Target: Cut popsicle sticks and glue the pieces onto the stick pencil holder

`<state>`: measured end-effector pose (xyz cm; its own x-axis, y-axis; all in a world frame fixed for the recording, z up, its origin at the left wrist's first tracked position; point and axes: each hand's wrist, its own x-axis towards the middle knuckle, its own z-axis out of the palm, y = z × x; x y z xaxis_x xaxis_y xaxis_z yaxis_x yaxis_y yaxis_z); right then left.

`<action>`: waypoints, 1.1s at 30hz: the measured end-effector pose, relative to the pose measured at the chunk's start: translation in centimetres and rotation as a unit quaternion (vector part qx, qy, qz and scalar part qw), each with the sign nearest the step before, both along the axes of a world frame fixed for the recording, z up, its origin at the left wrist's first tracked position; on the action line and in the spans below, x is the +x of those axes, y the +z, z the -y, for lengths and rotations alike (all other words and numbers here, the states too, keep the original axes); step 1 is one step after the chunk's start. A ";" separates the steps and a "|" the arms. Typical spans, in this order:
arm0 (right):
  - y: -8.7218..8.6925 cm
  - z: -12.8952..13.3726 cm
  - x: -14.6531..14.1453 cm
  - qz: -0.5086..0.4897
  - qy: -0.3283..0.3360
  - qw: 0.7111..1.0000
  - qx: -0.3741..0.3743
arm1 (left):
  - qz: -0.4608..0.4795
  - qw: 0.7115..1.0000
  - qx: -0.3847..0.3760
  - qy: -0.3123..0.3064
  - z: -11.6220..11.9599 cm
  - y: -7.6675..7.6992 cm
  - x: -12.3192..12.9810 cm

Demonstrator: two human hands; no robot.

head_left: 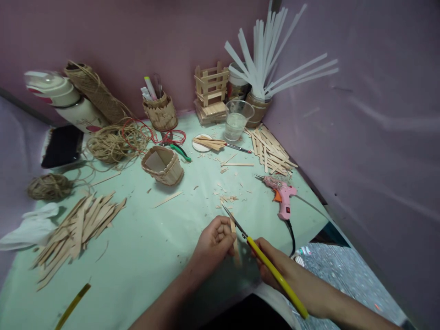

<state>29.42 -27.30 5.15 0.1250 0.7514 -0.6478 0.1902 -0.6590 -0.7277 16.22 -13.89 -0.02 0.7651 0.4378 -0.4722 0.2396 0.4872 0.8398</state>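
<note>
My left hand point(217, 238) is closed around a flat wooden craft stick point(235, 243), pinched upright between thumb and fingers near the table's front edge. My right hand point(271, 261) grips a pair of scissors point(275, 275) by a long yellow handle. The blades point away and to the left, crossing the upper end of the stick. From here I cannot tell whether they touch it. Small wood offcuts point(228, 199) lie just beyond the blade tips. To the right rests a pink glue gun point(283, 197), its cord running toward the front.
Loose sticks point(80, 222) are piled at left, more sticks point(273, 149) at back right. A small stick-covered pot point(163, 166), green-handled pliers point(180, 151), a clear cup of liquid point(236, 121) and a paintbrush point(239, 147) stand or lie beyond. Twine point(110, 142), a bottle point(80, 112) and white strips point(261, 59) line the back.
</note>
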 end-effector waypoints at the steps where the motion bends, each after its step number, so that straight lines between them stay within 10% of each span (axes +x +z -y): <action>1: 0.0 0.0 0.0 -0.004 0.003 1.000 -0.002 | -0.002 1.000 0.004 -0.002 0.0 0.0 0.0; 33: -0.5 -1.8 0.7 0.013 0.031 0.995 -0.094 | -0.004 0.994 -0.109 0.021 0.5 -1.2 -0.2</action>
<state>30.07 -25.54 4.60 0.1013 0.6244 -0.7745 0.2523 -0.7692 -0.5871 16.03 -14.36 -1.18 0.7438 0.3558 -0.5658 0.2221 0.6669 0.7113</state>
